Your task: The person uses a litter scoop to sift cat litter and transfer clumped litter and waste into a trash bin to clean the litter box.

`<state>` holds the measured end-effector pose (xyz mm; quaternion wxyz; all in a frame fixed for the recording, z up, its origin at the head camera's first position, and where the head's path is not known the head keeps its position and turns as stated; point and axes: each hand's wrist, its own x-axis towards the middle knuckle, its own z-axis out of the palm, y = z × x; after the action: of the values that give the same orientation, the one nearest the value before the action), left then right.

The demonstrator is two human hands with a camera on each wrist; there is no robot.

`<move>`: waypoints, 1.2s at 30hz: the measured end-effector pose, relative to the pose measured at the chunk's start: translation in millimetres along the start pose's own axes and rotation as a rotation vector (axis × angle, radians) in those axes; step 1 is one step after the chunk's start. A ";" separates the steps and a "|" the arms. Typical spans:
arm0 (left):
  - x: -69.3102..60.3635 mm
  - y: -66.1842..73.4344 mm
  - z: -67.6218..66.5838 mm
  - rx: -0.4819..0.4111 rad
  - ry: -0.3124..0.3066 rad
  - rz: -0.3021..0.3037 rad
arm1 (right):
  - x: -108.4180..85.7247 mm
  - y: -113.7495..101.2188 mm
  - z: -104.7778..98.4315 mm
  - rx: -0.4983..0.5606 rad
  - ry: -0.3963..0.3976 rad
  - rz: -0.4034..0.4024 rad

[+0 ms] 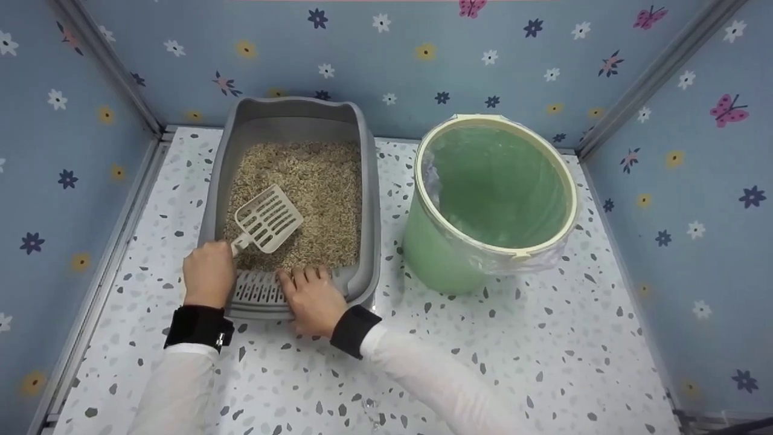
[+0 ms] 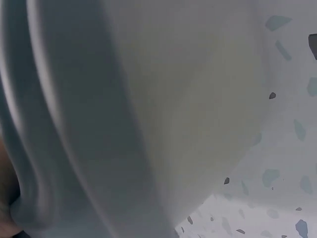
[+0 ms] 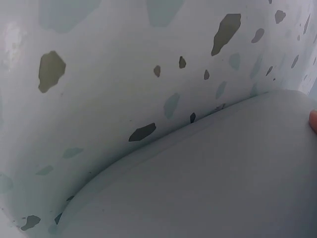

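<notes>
My left hand (image 1: pixel 208 275) grips the handle of a beige slotted scoop (image 1: pixel 269 219), whose head lies over the brown granules (image 1: pixel 329 205) in a grey litter box (image 1: pixel 371 199). The box's front has a slotted ledge (image 1: pixel 256 287); my right hand (image 1: pixel 311 302) grips it, fingers curled over its inner edge. In the left wrist view, the grey box wall (image 2: pixel 89 119) fills much of the picture, with a sliver of my left hand (image 2: pixel 7 213) at the left edge. The right wrist view has the box's outer side (image 3: pixel 198 183) and one fingertip (image 3: pixel 313 121).
A green bin (image 1: pixel 447 266) with a cream rim and clear plastic liner stands right of the box, a gap between them. Both stand on a speckled white surface (image 1: pixel 543 374). Blue flowered panels (image 1: pixel 374 60) rise behind and at both sides, with grey metal edging (image 1: pixel 109 66).
</notes>
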<state>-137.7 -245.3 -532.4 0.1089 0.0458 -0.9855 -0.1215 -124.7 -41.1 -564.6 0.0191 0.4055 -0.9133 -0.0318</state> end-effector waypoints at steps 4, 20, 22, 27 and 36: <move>-1.8 1.2 -0.1 -0.009 -0.020 -0.012 | -2.6 1.5 -0.4 0.007 0.010 -0.009; -32.0 33.7 4.2 -0.001 0.054 -0.127 | -26.7 29.0 1.6 0.037 0.042 -0.150; -37.0 39.3 4.7 0.002 0.049 -0.146 | -29.9 33.5 1.2 0.035 0.045 -0.179; -50.1 52.8 8.1 0.012 0.052 -0.173 | -38.2 47.2 3.5 0.029 0.085 -0.260; -65.6 85.7 15.1 0.110 0.153 -0.171 | -55.0 76.3 6.9 0.056 0.103 -0.356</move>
<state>-82.8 -151.4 -538.7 0.1704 0.1444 -0.9720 -0.0724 -144.7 51.0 -566.4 0.0483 0.5621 -0.8256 0.0117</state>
